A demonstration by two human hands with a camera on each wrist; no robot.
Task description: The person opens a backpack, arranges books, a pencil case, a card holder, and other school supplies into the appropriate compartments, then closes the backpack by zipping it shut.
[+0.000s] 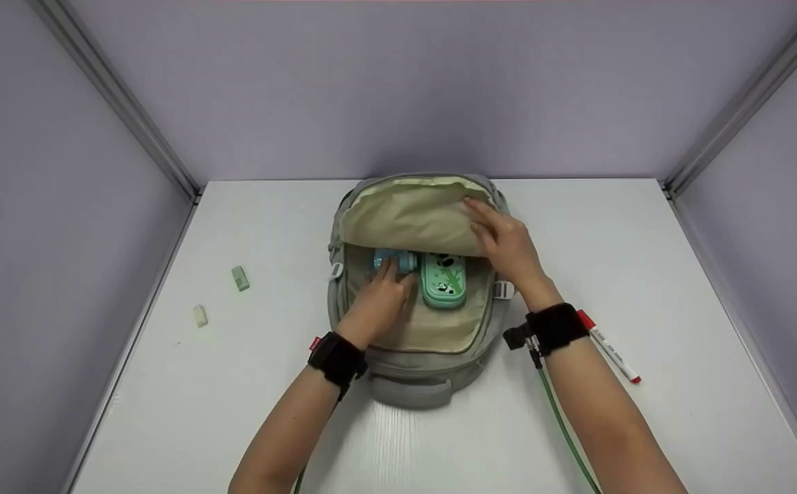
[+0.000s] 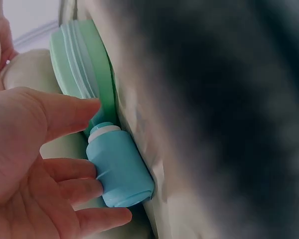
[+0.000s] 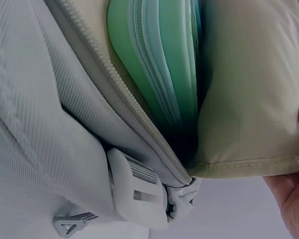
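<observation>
A grey backpack (image 1: pixel 412 374) lies open on the white table (image 1: pixel 645 240), showing its beige lining. My right hand (image 1: pixel 504 240) pinches the beige flap (image 1: pixel 405 216) at its right edge and holds it lifted; the right wrist view shows part of that hand (image 3: pixel 291 194) under the flap's hem (image 3: pixel 249 164). Inside the bag lie a small blue bottle (image 1: pixel 398 261) with a white cap and a green case (image 1: pixel 444 281) with a panda print, side by side. My left hand (image 1: pixel 388 274) reaches into the bag; its loosely straight fingers (image 2: pixel 74 191) touch the blue bottle (image 2: pixel 119 167) next to the green case (image 2: pixel 84 59).
A green eraser (image 1: pixel 240 278) and a white eraser (image 1: pixel 200 315) lie on the table's left side. A marker pen (image 1: pixel 611 350) with a red cap lies right of the bag, by my right wrist. Purple walls close in the table on three sides.
</observation>
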